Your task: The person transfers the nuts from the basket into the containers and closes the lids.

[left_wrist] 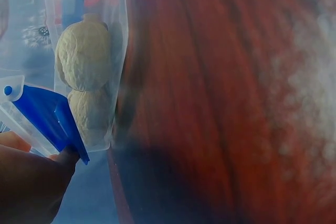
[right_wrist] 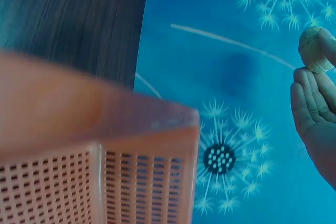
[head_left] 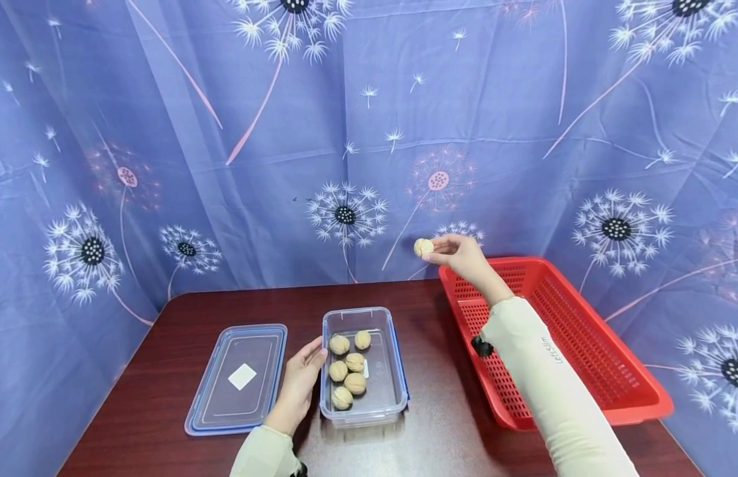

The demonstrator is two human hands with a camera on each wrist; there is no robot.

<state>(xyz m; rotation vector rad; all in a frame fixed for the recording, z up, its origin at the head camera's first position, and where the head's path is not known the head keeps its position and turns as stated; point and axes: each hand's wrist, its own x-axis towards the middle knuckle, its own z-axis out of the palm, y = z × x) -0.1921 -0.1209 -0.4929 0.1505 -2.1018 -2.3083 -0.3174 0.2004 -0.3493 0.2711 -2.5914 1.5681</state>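
Observation:
My right hand (head_left: 461, 257) pinches a walnut (head_left: 423, 247) between thumb and fingertips, raised above the back left corner of the red basket (head_left: 574, 331). The same walnut (right_wrist: 313, 50) shows in the right wrist view, at the fingertips of the hand (right_wrist: 320, 108). On the table, the clear plastic container (head_left: 385, 391) has several walnuts (head_left: 354, 383) inside, mostly along its left half. My left hand (head_left: 300, 381) grips the container's left side by the rim. In the left wrist view, that hand (left_wrist: 37, 177) is at a blue latch flap (left_wrist: 50, 116), beside two walnuts (left_wrist: 84, 59) seen through the wall.
A clear lid (head_left: 226, 401) with a blue edge and a white square sticker (head_left: 242, 376) lies flat left of the left hand. The red slotted basket stands on the right of the dark wooden table (head_left: 148, 397). Behind hangs a blue dandelion-print curtain (head_left: 369, 172).

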